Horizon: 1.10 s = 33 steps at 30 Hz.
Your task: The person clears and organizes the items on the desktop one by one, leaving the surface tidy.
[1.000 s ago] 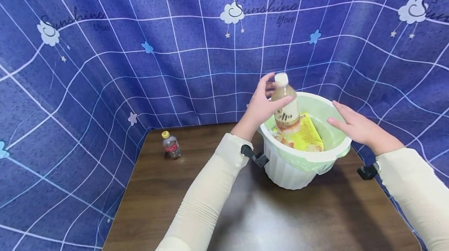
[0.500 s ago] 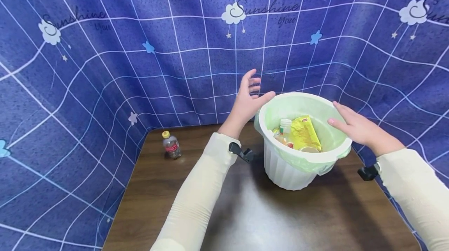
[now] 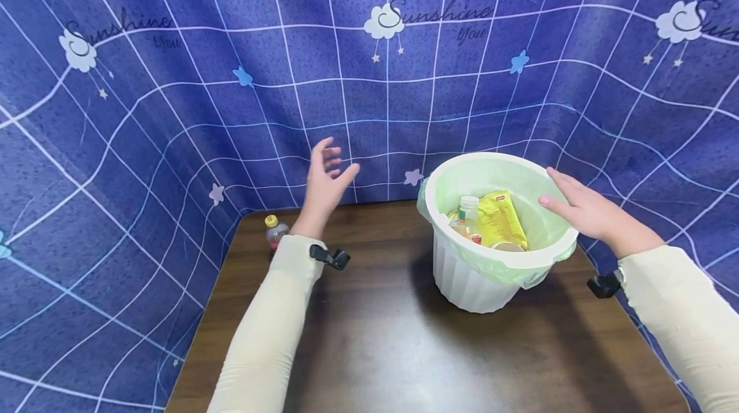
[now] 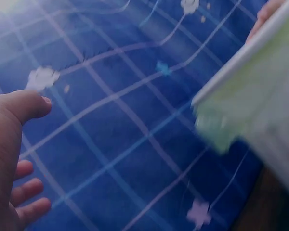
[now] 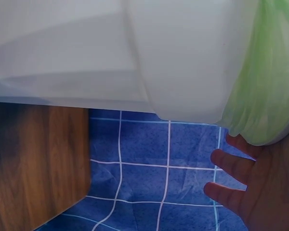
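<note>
My left hand point(image 3: 324, 188) is raised over the table's left half, holding nothing, thumb spread from loosely bent fingers. Behind its wrist, partly hidden by the sleeve, stands a small soda bottle point(image 3: 276, 233) with a yellow cap and red label. My right hand point(image 3: 589, 208) rests at the right rim of a white trash bin point(image 3: 476, 278) lined with a pale green bag point(image 5: 253, 91). Its thumb lies over the rim and its fingers extend along the outside. Inside the bin are a yellow packet point(image 3: 499, 220), a clear bottle with a white cap point(image 3: 469, 209) and a round lid point(image 3: 509, 247).
The bin stands on a brown wooden table point(image 3: 369, 336), right of its middle. A blue curtain point(image 3: 369, 99) with white grid lines, clouds and stars hangs right behind the table and along both sides.
My left hand let go of a white-capped bottle over the bin, then moved left and slightly down toward the soda bottle. The right hand stayed at the rim.
</note>
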Available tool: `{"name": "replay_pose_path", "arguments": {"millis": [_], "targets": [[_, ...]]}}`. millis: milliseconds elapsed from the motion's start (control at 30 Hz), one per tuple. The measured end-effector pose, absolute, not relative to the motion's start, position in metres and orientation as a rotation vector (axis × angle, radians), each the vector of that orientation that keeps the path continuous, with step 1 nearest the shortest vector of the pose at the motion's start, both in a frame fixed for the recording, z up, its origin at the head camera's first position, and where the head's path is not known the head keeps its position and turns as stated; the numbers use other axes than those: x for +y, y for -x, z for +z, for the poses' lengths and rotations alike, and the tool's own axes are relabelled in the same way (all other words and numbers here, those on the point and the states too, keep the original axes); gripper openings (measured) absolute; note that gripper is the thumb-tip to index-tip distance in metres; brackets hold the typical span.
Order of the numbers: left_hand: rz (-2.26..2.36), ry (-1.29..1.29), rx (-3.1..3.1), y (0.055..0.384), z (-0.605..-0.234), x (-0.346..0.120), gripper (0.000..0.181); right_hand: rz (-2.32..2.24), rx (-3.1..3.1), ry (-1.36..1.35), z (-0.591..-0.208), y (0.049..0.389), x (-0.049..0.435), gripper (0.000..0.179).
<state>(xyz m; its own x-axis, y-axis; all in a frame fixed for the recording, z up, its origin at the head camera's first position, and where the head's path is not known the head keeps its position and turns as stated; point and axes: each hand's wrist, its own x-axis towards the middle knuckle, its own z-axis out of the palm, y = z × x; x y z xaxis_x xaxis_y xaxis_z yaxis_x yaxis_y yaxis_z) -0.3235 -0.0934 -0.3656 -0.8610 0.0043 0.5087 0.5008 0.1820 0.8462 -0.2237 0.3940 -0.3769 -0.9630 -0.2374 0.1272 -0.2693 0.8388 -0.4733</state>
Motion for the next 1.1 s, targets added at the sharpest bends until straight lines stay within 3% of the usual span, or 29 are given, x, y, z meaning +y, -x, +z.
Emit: {"name": "replay_pose_path", "arguments": {"millis": [733,1100], "targets": [[-1.543,-0.004,-2.019,0.351,-0.448,-0.242,0.070,0.800,-2.939,-0.414,-0.377,0.224,0.394,0.076],[-1.543,-0.212,-2.233,0.351,-0.497,-0.272,0.092,0.774,-2.946,-0.404,-0.377,0.224,0.395,0.075]]}}
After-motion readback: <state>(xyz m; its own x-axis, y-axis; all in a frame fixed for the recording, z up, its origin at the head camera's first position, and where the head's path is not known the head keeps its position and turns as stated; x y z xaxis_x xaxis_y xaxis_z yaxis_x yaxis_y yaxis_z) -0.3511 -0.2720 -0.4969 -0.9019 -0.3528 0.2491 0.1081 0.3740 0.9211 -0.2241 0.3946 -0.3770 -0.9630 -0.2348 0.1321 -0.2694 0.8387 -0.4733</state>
